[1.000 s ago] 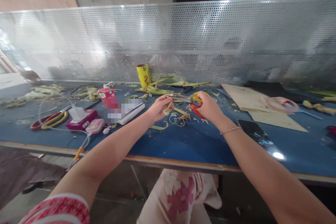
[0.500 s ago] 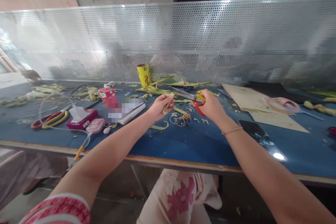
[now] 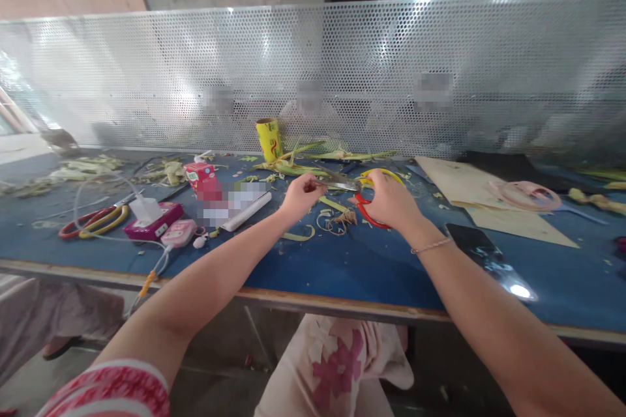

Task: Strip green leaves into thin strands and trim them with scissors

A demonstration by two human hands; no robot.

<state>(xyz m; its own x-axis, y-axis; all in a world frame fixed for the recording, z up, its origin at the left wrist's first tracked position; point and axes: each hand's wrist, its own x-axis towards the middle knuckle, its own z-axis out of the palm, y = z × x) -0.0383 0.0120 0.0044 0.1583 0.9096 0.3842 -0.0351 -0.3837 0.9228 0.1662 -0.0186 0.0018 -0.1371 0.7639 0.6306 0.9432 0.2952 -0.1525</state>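
My right hand (image 3: 391, 202) holds scissors (image 3: 349, 184) with one red and one yellow loop handle. The handles are spread and the blades parted, pointing left. Right at the blade tips, my left hand (image 3: 300, 199) is closed in a pinch on a small piece of pale husk, now mostly hidden by the fingers. Below the hands on the blue tabletop (image 3: 342, 273) lie a small tangle of brown fibre (image 3: 346, 217) and a curved pale strip (image 3: 300, 236). Green husks and leaves (image 3: 298, 168) are piled just beyond the left hand.
A yellow can (image 3: 268, 141) stands by the perforated metal screen (image 3: 313, 58). Leftward are a pink box (image 3: 203, 180), a white roll (image 3: 248, 210), a purple power block (image 3: 155, 225) and another pair of scissors (image 3: 100, 221). Rightward are a phone (image 3: 484, 254) and brown card sheets (image 3: 489, 199).
The scissors' handles have spread apart and the blades have come to my left fingertips. My left hand has turned, hiding the husk piece that showed before.
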